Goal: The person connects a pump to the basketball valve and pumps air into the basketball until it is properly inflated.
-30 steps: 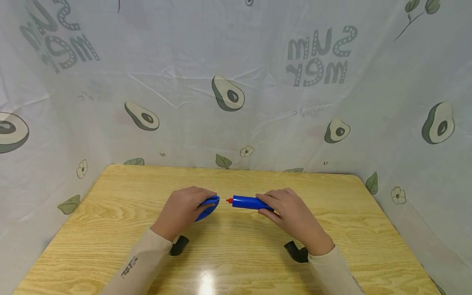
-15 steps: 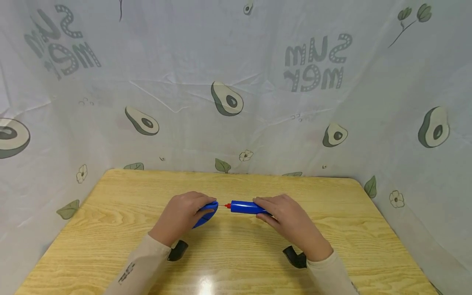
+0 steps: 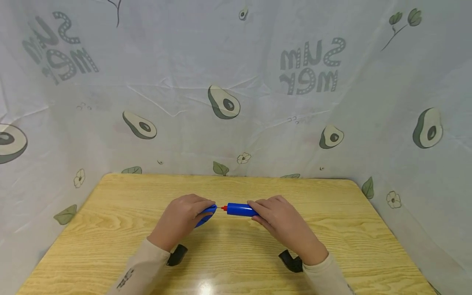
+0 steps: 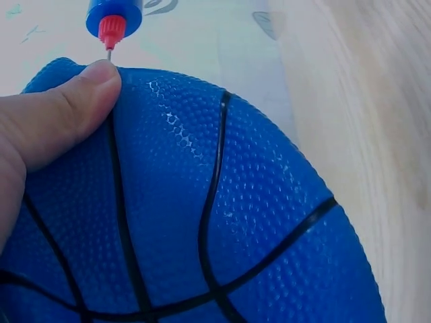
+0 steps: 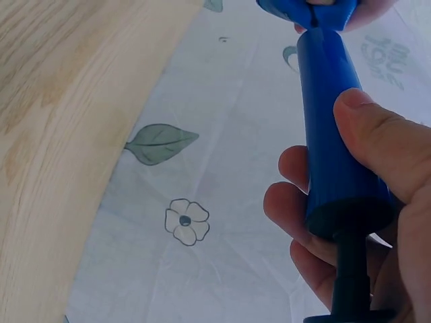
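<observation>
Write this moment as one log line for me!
left hand: pinches blue ball | right hand: holds blue pump | needle: runs from red nozzle to ball's edge, depth hidden

The ball [image 4: 168, 188] is blue and pebbled with black seam lines, limp and collapsed, its upper edge pinched in the left hand [image 3: 180, 219]. The pump [image 3: 239, 209] is a blue cylinder held nearly level in the right hand [image 3: 282, 221], its dark rod [image 5: 351, 269] drawn out at the back. From its red tip [image 4: 112, 30] a thin needle [image 4: 110, 55] reaches the ball's edge; its end is hidden by the thumb. Both hang above the surface [image 3: 232, 266], about midway between its left and right edges.
</observation>
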{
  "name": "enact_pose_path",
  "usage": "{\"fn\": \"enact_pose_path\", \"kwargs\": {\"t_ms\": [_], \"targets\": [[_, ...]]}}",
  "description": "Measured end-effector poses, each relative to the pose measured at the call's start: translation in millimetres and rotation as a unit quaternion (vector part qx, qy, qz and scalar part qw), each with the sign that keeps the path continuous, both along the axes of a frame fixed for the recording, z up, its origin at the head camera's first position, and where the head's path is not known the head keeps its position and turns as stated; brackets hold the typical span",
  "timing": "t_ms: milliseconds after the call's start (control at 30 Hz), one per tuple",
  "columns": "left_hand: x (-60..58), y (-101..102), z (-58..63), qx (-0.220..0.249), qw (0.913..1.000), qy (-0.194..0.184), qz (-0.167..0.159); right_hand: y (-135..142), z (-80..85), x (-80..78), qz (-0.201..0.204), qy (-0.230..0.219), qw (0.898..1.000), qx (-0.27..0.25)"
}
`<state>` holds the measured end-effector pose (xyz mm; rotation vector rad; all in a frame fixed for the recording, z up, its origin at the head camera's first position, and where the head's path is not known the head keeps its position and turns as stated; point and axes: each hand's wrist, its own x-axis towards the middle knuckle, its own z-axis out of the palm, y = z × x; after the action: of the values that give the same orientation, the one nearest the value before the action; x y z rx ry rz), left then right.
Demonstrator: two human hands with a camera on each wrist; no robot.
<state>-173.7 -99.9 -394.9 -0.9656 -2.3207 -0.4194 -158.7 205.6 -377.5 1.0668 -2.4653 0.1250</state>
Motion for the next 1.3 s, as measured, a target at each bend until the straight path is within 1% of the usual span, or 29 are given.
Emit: {"fn": "enact_pose_path", "kwargs": {"t_ms": [167, 267, 367, 467, 667, 833, 900, 1033, 1133, 1300], "targets": [[2.5, 1.2, 1.8, 0.003, 0.9999, 0.004, -0.009, 0.7, 0.4, 0.2, 0.007, 0.007, 1.000, 0.001], [4.3, 2.4, 3.7, 0.003, 0.9999, -0.002, -0.016, 2.1, 1.8, 0.5, 0.017, 0.004, 1.000, -0.001], [5.5, 2.5, 4.1, 0.003, 0.9998, -0.009, -0.016, 2.1, 1.8, 0.5, 0.025, -0.005, 1.000, 0.008], [6.1, 3.0, 3.4, 0.007, 0.9996, -0.015, -0.024, 2.2, 1.4, 0.0, 0.029, -0.006, 0.999, 0.017], [7.3, 7.4, 0.7, 0.010, 0.9988, -0.020, -0.043, 5.3, 1.1, -1.0, 0.039, 0.011, 0.999, 0.004], [7.9, 11.8, -0.6, 0.023, 0.9978, -0.034, -0.052, 6.2, 2.7, -0.7, 0.045, 0.029, 0.999, -0.009], [8.2, 12.9, 0.5, 0.029, 0.9977, -0.030, -0.054, 5.7, 3.6, -0.2, 0.044, 0.028, 0.999, -0.009], [9.0, 14.4, 1.6, 0.026, 0.9977, -0.005, -0.063, 3.9, 3.9, 0.2, 0.043, 0.023, 0.999, -0.009], [9.3, 15.6, 0.5, 0.026, 0.9973, 0.006, -0.069, 2.4, 2.9, 0.3, 0.041, 0.025, 0.999, -0.007], [9.6, 16.7, -2.3, 0.033, 0.9971, -0.005, -0.069, -0.4, 0.3, 0.0, 0.041, 0.026, 0.999, -0.007]]}}
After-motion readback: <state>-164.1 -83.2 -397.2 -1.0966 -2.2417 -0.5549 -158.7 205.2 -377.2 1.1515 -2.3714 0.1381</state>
